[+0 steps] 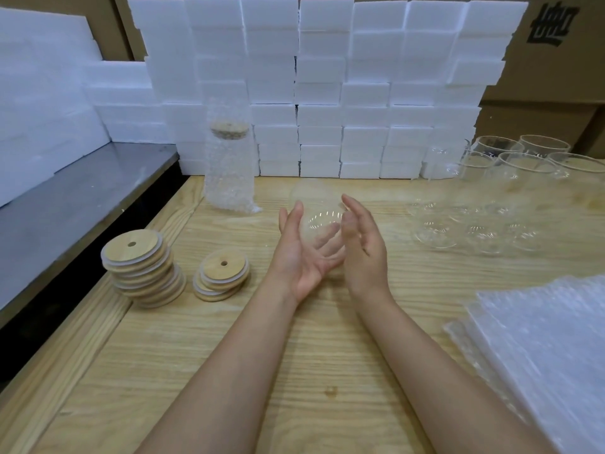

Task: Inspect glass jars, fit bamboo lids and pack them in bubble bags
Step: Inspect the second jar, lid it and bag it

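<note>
Jar point(319, 221) is up off the bench point(294, 371), centre of view, sandwiched between my two grips. Left grip point(302, 257): palm up, fingers straight, cradling it from below and from the left. Right grip point(365, 253): flat against the right side, fingers mostly straight, not wrapped. Neither is clamped round it, so it's riding on open palms. The jar is blurred and I can't tell which way the mouth points.

Handling call: clear glass, stiff and smooth, probably slick on bare skin. I'd expect it to chip or shatter if it drops onto the wood. Looks light enough for one grip. The better hold is round the wall at mid-height, thumb opposite fingers, staying off the rim where the lid has to seat.

Lids point(137, 267) sit in two stacks to the left. Bubble bags point(540, 348) are piled lower right. Bare jars point(510, 178) stand far right. One bagged jar point(229, 165), lid on, stands at the back by the foam blocks point(327, 86).
</note>
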Action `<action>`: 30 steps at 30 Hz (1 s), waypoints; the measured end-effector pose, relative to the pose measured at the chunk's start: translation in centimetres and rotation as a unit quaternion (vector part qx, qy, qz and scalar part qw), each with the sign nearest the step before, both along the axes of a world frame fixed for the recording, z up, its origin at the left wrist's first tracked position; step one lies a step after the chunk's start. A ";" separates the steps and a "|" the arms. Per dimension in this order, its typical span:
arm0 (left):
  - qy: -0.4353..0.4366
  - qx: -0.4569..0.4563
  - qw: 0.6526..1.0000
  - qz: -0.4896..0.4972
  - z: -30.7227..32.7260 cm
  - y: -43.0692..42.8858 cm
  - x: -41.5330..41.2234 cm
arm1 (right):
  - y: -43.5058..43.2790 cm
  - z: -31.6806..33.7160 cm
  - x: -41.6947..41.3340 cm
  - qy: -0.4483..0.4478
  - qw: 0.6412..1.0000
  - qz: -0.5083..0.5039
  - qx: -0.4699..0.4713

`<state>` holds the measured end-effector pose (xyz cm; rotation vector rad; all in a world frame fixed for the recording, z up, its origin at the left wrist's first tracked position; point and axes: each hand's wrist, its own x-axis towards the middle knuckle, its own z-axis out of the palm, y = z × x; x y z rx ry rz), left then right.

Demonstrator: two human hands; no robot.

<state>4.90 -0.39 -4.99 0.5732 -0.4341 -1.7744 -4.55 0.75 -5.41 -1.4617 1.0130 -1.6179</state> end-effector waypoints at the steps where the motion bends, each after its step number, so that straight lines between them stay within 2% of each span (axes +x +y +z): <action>1: -0.005 -0.007 1.000 -0.002 0.0 0.1 0.0 | 0.0 0.0 0.2 0.000 1.000 0.006 0.002; 6: 0.003 -0.013 1.000 0.010 0.2 0.2 -0.2 | -0.2 0.0 0.4 -0.012 1.000 0.018 0.017; 14: 0.022 0.013 0.999 0.035 0.5 0.3 -0.3 | -0.8 -0.7 -0.1 0.075 0.996 0.040 0.009; 23: -0.003 -0.017 1.000 0.004 0.7 0.1 0.0 | -0.1 -0.1 0.6 0.049 0.999 -0.007 0.014; 30: 0.007 -0.011 1.000 -0.007 1.0 0.4 0.6 | -0.4 0.9 -0.4 0.035 0.997 0.063 0.030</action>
